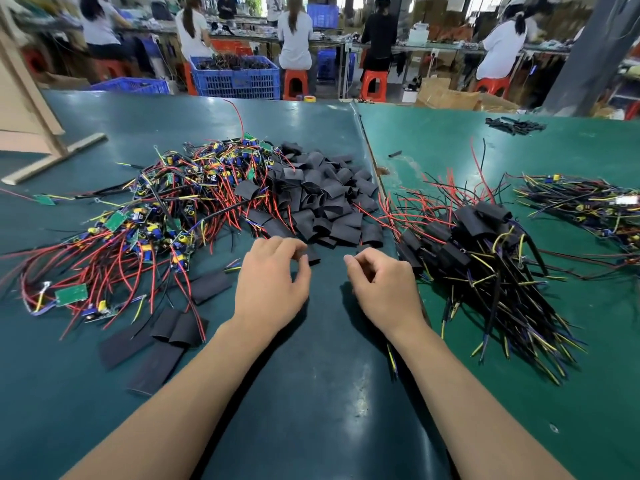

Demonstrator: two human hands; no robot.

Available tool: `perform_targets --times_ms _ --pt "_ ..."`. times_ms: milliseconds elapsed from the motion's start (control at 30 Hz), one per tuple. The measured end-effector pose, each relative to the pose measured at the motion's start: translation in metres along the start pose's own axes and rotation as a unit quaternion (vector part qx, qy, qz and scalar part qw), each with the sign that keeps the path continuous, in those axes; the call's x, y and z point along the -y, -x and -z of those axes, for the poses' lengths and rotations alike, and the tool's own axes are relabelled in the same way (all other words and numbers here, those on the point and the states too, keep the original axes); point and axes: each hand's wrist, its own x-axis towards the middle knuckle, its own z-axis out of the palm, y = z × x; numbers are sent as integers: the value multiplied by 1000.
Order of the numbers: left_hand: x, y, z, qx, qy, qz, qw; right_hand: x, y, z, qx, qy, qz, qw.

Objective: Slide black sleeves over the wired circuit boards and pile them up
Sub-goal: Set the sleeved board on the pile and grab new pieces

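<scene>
Between units: left hand (pixel 273 285) fingers curl onto a loose sleeve (pixel 312 255) at the sleeve heap (pixel 325 199); right hand (pixel 384 285) loosely curled, empty. Next, judged: fetch a bare board (pixel 71 294).

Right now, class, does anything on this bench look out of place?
Yes. Several flat black sleeves lie scattered near the left forearm, away from the main sleeve heap. One short black piece also sits alone on the green mat, away from every pile.

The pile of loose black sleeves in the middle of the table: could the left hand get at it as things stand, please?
Probably yes. The left hand sits at the near edge of the pile of black sleeves, fingertips already touching one sleeve, with nothing between them.
</scene>
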Motion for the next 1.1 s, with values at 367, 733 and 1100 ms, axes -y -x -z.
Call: perform_targets --times_ms 367,733,1100 --pt "86 -58 64 93 -275 288 913 -6 -4 0 34 -25 -38 998" --pt "45 -56 61 -118 -119 200 965 -5 0 2 24 -75 -54 995" --pt "50 -74 73 -219 75 355 906 -3 4 6 28 -133 -80 987"
